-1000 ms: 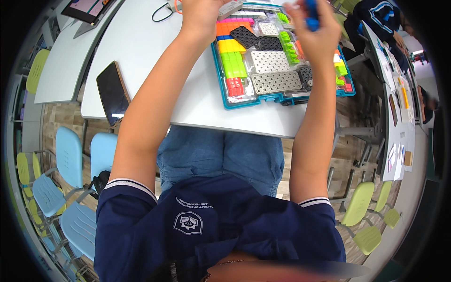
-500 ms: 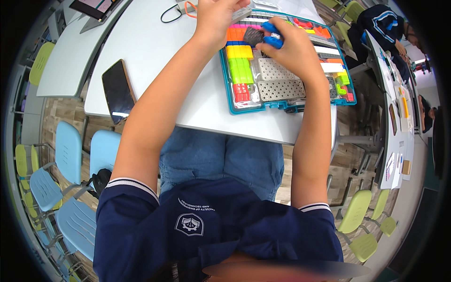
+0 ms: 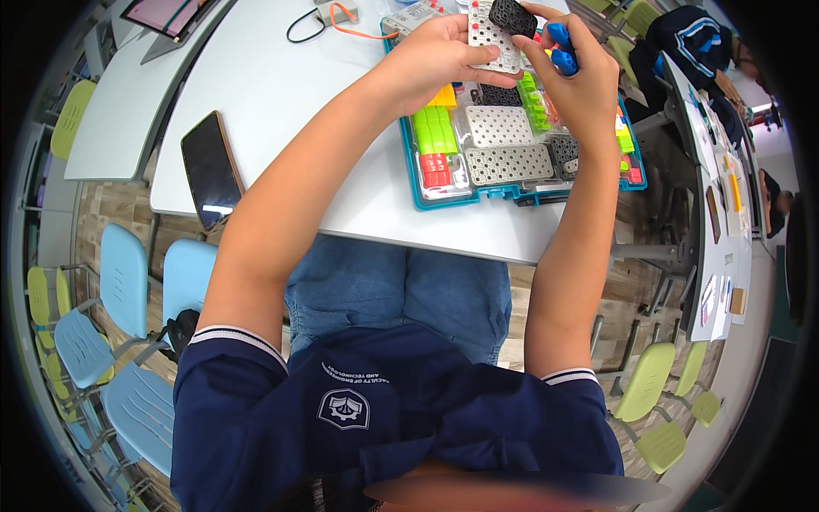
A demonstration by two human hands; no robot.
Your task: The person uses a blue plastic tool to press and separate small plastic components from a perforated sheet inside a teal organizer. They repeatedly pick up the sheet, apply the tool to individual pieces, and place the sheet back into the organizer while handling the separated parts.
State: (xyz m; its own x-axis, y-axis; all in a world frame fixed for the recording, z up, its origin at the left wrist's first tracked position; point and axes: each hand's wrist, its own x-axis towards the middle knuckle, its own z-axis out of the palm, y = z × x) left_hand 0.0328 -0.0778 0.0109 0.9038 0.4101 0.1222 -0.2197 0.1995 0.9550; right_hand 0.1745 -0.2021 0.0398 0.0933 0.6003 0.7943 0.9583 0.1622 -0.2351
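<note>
Above the parts case, my left hand (image 3: pixel 435 64) grips a white plate full of holes (image 3: pixel 492 49), its thumb on the face. Small red pegs sit in the plate. My right hand (image 3: pixel 587 96) pinches a small black plate with holes (image 3: pixel 513 16) against or just in front of the white one; I cannot tell whether they are joined. Blue pieces (image 3: pixel 561 49) are also tucked in its fingers. Below lies the open teal-rimmed case (image 3: pixel 448 204), with lime blocks (image 3: pixel 433 128), red blocks (image 3: pixel 435 171), a white plate (image 3: pixel 499 125) and a grey plate (image 3: pixel 509 165).
A dark phone (image 3: pixel 210 162) rests on the white table (image 3: pixel 375 205) to the left. Farther off lie a grey box (image 3: pixel 338 12) and an orange cable (image 3: pixel 365 32). A tablet (image 3: pixel 166 17) stands on the neighbouring table. At far right, a person (image 3: pixel 691 43) sits in a dark jacket.
My right hand has risen up and right from the case, carrying the black plate and blue pieces. The white plate in my left hand has come into view, and both hands are now together.
</note>
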